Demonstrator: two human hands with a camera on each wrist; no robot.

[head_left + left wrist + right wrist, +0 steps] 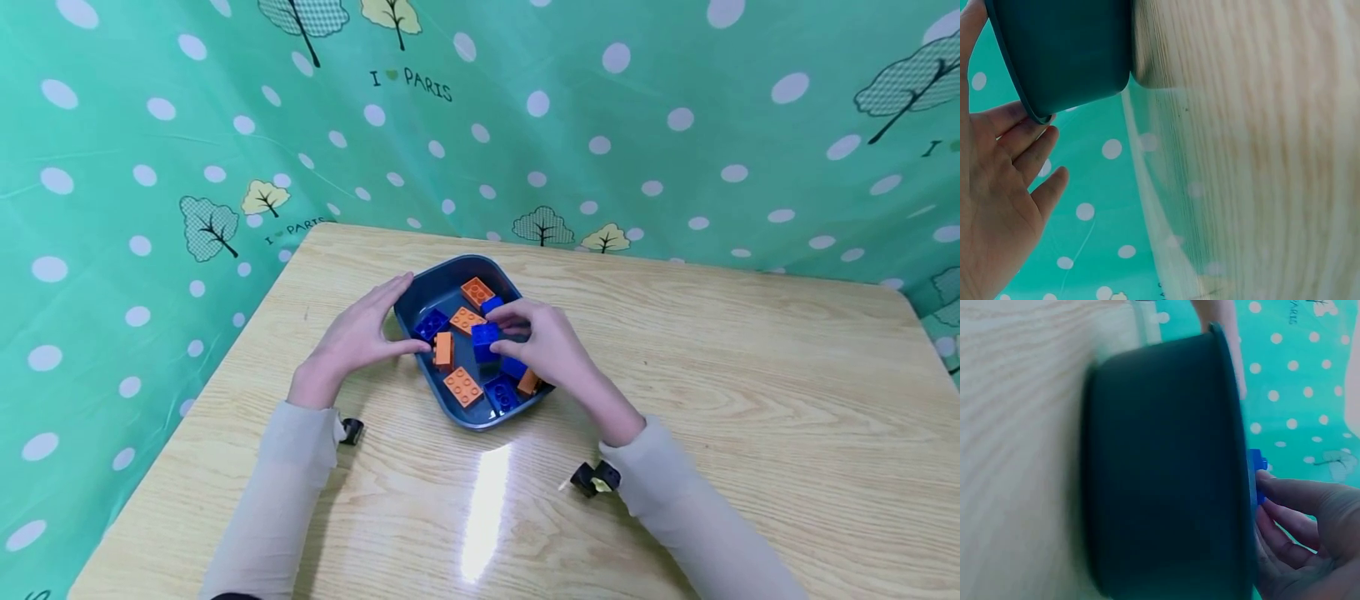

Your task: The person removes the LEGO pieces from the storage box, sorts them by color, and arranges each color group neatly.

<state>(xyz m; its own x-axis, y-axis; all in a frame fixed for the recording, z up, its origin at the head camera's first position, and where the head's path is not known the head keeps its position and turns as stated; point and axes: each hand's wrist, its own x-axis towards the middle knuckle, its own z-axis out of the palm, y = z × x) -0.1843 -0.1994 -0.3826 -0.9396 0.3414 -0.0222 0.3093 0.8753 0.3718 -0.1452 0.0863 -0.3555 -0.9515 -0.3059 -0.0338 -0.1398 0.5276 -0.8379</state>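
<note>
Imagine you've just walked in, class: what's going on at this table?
A person's right hand holds a blue brick between thumb and fingers at a dark blue container, with part of the brick showing above the rim. The left hand touches the container's opposite side. Orange bricks and other blue bricks lie inside, and the container sits on a wooden table.

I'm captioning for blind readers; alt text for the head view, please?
A person's right hand pinches a blue plastic toy brick over orange and blue bricks in a rounded-square navy container on a pale wooden table. The left hand touches the container.
</note>
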